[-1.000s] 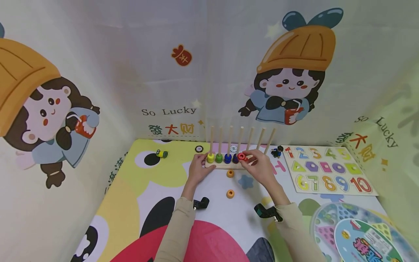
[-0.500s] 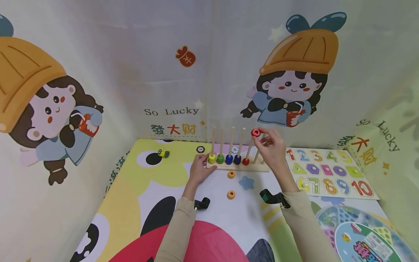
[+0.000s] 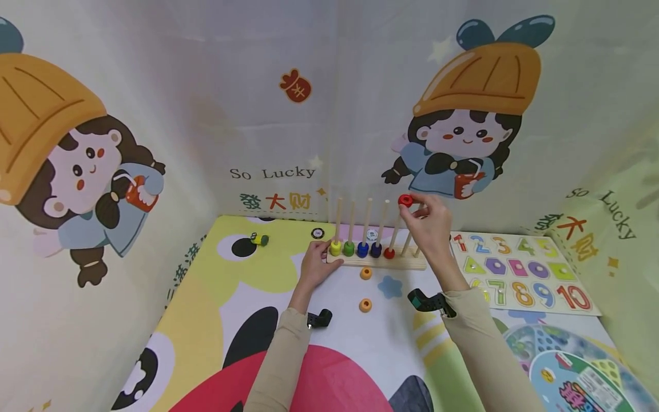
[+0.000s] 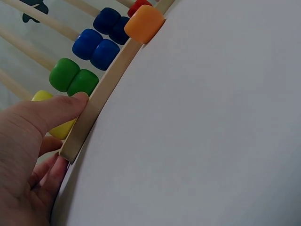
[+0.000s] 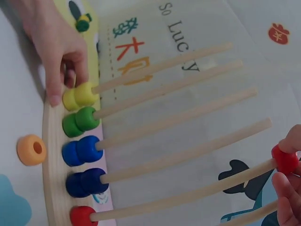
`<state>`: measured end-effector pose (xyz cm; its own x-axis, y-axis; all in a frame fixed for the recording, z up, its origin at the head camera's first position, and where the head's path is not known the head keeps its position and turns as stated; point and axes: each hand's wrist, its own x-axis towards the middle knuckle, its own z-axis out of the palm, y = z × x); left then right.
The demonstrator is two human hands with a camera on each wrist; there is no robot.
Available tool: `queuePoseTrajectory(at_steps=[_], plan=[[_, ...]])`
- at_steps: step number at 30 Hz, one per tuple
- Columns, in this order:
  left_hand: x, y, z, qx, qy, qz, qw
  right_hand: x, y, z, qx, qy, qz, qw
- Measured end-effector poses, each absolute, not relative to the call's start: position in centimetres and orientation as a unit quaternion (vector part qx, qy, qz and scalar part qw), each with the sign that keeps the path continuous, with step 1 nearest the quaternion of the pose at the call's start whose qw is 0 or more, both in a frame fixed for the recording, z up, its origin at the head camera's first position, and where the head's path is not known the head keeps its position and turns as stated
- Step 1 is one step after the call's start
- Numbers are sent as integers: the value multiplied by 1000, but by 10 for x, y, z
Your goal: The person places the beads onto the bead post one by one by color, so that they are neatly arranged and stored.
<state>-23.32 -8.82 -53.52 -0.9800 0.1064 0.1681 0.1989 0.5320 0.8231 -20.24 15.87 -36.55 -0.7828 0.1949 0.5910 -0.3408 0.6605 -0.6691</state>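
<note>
My left hand (image 3: 315,266) grips the left end of a wooden peg stand (image 3: 381,263), thumb along the front edge in the left wrist view. Between thumb and fingers of my right hand (image 3: 432,226), a red bead (image 5: 284,160) is pinched at the top of the fifth peg (image 5: 188,197). At that peg's foot sits another red bead (image 5: 83,216). The pegs to its left each carry two beads: yellow (image 5: 84,93), green (image 5: 87,118), blue (image 5: 89,149) and dark blue (image 5: 94,181). Two pegs at the right bear none.
Two orange beads (image 3: 366,273) lie in front of the stand. A number puzzle board (image 3: 525,272) is at the right, with a round, clear-edged game package (image 3: 571,366) nearer. A small yellow-green toy (image 3: 259,239) lies back left. A printed curtain (image 3: 355,114) hangs behind.
My right hand has lifted the red bead from low at the stand to the top of the fifth peg, leaving another red bead at its foot. My left hand stays on the stand.
</note>
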Motion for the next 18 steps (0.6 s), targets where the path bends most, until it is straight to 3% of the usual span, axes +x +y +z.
queuePoseTrajectory(at_steps=[11, 18], plan=[[-235, -89, -534, -87, -875, -473, 46, -193, 161, -372, 98, -821, 414, 380], [-235, -89, -535, -85, -878, -469, 46, -181, 156, -401, 110, -832, 422, 344]])
